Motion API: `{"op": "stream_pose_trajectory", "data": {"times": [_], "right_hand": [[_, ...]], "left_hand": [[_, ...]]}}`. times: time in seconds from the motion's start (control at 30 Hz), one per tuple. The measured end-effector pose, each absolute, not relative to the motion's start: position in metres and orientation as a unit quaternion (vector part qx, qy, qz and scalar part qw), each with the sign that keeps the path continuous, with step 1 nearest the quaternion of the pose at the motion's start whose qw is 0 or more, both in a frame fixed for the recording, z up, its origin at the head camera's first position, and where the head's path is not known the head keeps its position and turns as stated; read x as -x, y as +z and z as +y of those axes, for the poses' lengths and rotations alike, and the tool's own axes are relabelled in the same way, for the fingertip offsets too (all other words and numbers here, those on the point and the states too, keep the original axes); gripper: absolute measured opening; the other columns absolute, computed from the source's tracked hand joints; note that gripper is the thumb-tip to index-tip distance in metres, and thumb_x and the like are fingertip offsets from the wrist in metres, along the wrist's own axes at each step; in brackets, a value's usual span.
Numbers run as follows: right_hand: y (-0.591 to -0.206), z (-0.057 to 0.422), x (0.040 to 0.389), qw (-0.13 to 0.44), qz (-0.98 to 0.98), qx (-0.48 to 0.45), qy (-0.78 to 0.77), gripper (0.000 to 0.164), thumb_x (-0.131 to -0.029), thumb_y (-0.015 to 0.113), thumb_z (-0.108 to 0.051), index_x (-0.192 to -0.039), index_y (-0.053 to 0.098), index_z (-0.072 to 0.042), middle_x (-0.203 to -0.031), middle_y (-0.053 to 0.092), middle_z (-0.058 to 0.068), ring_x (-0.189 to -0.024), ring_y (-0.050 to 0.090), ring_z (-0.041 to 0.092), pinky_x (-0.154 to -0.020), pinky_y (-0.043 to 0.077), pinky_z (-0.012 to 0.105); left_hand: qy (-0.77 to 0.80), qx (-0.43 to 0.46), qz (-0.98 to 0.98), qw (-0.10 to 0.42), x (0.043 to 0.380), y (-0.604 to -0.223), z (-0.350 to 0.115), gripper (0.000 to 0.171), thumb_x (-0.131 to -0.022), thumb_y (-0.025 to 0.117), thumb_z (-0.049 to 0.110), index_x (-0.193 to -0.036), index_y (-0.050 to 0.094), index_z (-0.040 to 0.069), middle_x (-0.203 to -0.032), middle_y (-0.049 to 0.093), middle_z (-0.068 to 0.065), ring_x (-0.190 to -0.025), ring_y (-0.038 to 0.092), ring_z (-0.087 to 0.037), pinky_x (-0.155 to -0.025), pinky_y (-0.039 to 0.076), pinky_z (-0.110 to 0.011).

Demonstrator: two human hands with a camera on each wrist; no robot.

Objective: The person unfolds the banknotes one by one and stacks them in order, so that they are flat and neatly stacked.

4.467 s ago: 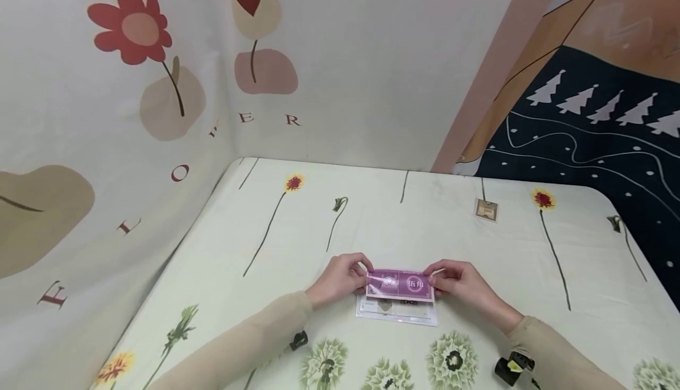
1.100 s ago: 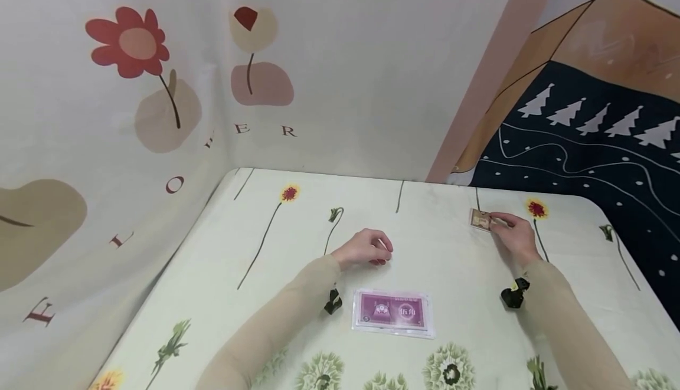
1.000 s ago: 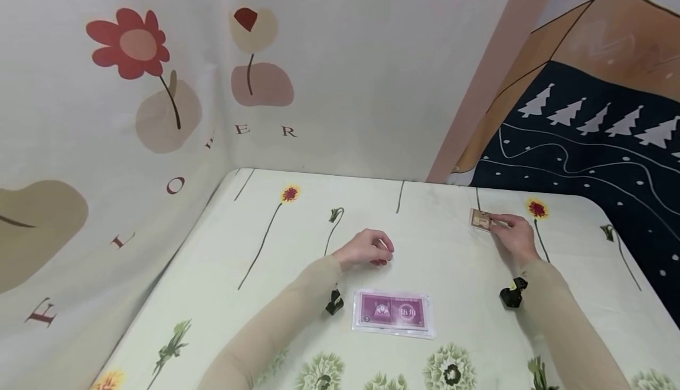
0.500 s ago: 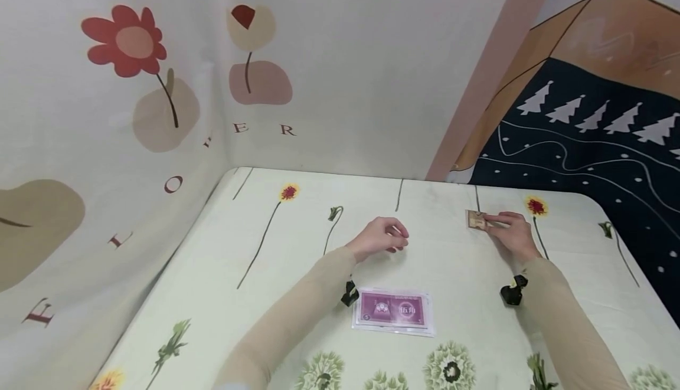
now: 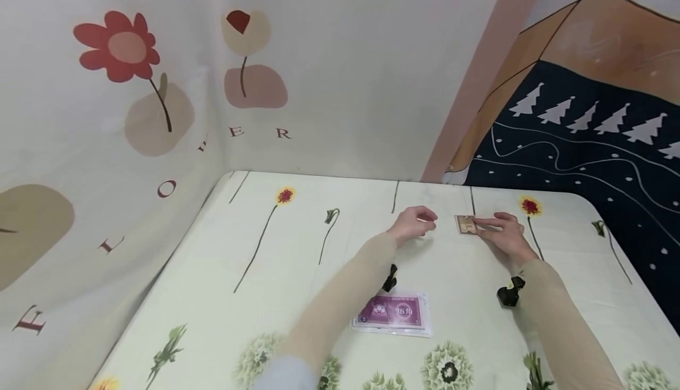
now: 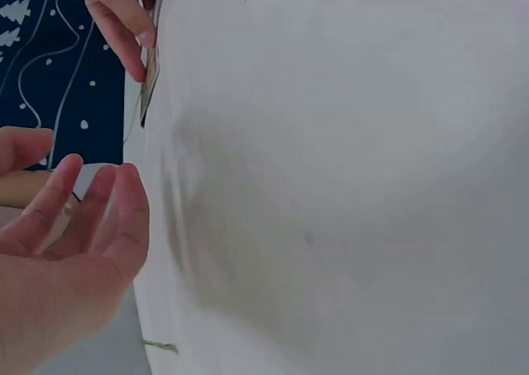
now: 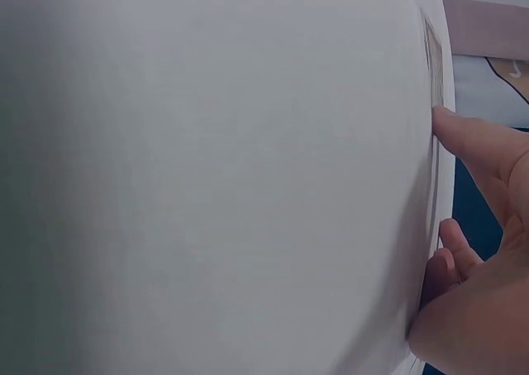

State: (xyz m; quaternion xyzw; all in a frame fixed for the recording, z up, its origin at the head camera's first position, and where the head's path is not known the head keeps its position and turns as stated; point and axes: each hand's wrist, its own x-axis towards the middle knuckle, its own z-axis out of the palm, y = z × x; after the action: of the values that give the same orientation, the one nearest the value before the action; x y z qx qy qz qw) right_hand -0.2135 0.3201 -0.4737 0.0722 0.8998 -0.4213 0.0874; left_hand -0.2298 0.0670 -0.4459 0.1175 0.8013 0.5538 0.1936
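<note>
A small brown printed note in a clear sleeve [image 5: 466, 225] lies near the back right of the table. My right hand [image 5: 504, 233] pinches its right edge between thumb and fingers. The left wrist view shows the note [image 6: 150, 78] nearly edge-on under the right hand's fingers. To the left of the note, a short gap away, my left hand [image 5: 414, 223] hovers with loosely bent fingers and holds nothing. A purple banknote in a clear sleeve [image 5: 404, 314] lies nearer the front. The left forearm hides its left corner.
The table [image 5: 297, 248] wears a pale cloth printed with flowers. A white printed curtain [image 5: 345, 112] rises at the back and left, and a dark one with trees [image 5: 579, 148] at the right. Black devices [image 5: 508, 295] are strapped to both wrists.
Earlier both hands held the purple banknote; it now lies on the table. The right hand went to the brown note and has slid it slightly left. The left hand has moved right towards it.
</note>
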Motion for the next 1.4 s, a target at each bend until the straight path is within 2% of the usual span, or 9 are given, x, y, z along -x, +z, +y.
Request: {"op": "stream_pose_trajectory", "data": {"times": [0.13, 0.4, 0.53, 0.63, 0.87, 1.0, 1.1, 1.27, 1.4], "right_hand": [[-0.473, 0.322, 0.213, 0.094, 0.902, -0.072, -0.416, 0.048, -0.093, 0.062, -0.019, -0.133, 0.05, 0.004, -0.148, 0.008, 0.034, -0.132, 0.0, 0.054, -0.102, 0.012, 0.069], [-0.482, 0.32, 0.212, 0.094, 0.902, -0.044, -0.418, 0.045, -0.092, 0.064, -0.017, -0.13, 0.053, 0.003, -0.147, 0.009, 0.035, -0.133, -0.001, 0.053, -0.101, 0.009, 0.071], [-0.484, 0.319, 0.211, 0.087, 0.903, -0.036, -0.419, 0.043, -0.091, 0.064, -0.013, -0.129, 0.054, 0.005, -0.146, 0.011, 0.037, -0.132, 0.001, 0.053, -0.101, 0.008, 0.07], [-0.483, 0.32, 0.212, 0.092, 0.903, -0.041, -0.418, 0.044, -0.091, 0.063, -0.014, -0.129, 0.053, 0.004, -0.146, 0.01, 0.037, -0.133, 0.001, 0.052, -0.101, 0.007, 0.07], [-0.479, 0.322, 0.209, 0.098, 0.906, -0.027, -0.411, 0.041, -0.092, 0.062, -0.013, -0.128, 0.056, 0.005, -0.148, 0.007, 0.036, -0.132, -0.005, 0.056, -0.1, 0.006, 0.073], [-0.479, 0.319, 0.206, 0.096, 0.91, -0.018, -0.404, 0.039, -0.092, 0.061, -0.011, -0.127, 0.057, 0.006, -0.15, 0.006, 0.034, -0.132, -0.008, 0.056, -0.1, 0.003, 0.074], [-0.479, 0.313, 0.205, 0.089, 0.91, -0.022, -0.405, 0.038, -0.092, 0.061, -0.01, -0.126, 0.058, 0.006, -0.151, 0.008, 0.032, -0.133, -0.008, 0.055, -0.1, 0.002, 0.074], [-0.478, 0.304, 0.201, 0.071, 0.914, -0.022, -0.399, 0.033, -0.091, 0.059, -0.006, -0.123, 0.062, 0.004, -0.148, 0.017, 0.033, -0.134, 0.0, 0.054, -0.1, 0.005, 0.074], [-0.472, 0.3, 0.199, 0.067, 0.914, -0.019, -0.4, 0.032, -0.093, 0.058, -0.007, -0.122, 0.062, 0.004, -0.146, 0.025, 0.033, -0.134, 0.012, 0.052, -0.103, 0.009, 0.072]], "left_hand": [[0.535, -0.122, 0.818, 0.175, 0.241, -0.453, 0.09, 0.027, -0.093, 0.063, 0.012, -0.119, 0.065, 0.008, -0.118, 0.063, -0.004, -0.101, 0.061, -0.014, -0.078, 0.051, -0.023], [0.448, -0.153, 0.867, 0.157, 0.245, -0.468, 0.124, 0.041, -0.088, 0.068, 0.014, -0.128, 0.062, 0.015, -0.13, 0.058, -0.002, -0.119, 0.051, -0.014, -0.097, 0.04, -0.022], [0.394, -0.168, 0.887, 0.17, 0.24, -0.47, 0.134, 0.056, -0.084, 0.072, 0.021, -0.137, 0.054, 0.018, -0.129, 0.058, 0.0, -0.113, 0.047, -0.014, -0.091, 0.04, -0.021], [0.361, -0.182, 0.898, 0.174, 0.236, -0.466, 0.141, 0.059, -0.083, 0.072, 0.025, -0.138, 0.053, 0.018, -0.125, 0.06, 0.0, -0.105, 0.045, -0.014, -0.083, 0.04, -0.021], [0.344, -0.137, 0.914, 0.164, 0.23, -0.46, 0.149, 0.037, -0.084, 0.072, 0.028, -0.12, 0.064, 0.021, -0.109, 0.052, 0.0, -0.1, 0.042, -0.013, -0.079, 0.039, -0.021], [0.397, -0.126, 0.892, 0.176, 0.231, -0.46, 0.15, 0.024, -0.087, 0.067, 0.014, -0.11, 0.068, 0.015, -0.101, 0.05, 0.0, -0.097, 0.041, -0.012, -0.077, 0.04, -0.02], [0.427, -0.126, 0.88, 0.163, 0.233, -0.462, 0.149, 0.018, -0.088, 0.062, 0.005, -0.103, 0.071, 0.01, -0.095, 0.052, 0.0, -0.092, 0.043, -0.009, -0.076, 0.04, -0.017], [0.476, -0.08, 0.865, 0.135, 0.233, -0.471, 0.147, 0.009, -0.087, 0.065, 0.001, -0.089, 0.072, 0.007, -0.085, 0.062, 0.0, -0.077, 0.05, -0.006, -0.07, 0.042, -0.015], [0.499, -0.06, 0.852, 0.145, 0.232, -0.472, 0.144, 0.008, -0.086, 0.067, 0.003, -0.089, 0.071, 0.008, -0.085, 0.063, 0.0, -0.074, 0.051, -0.007, -0.069, 0.044, -0.018]]}}
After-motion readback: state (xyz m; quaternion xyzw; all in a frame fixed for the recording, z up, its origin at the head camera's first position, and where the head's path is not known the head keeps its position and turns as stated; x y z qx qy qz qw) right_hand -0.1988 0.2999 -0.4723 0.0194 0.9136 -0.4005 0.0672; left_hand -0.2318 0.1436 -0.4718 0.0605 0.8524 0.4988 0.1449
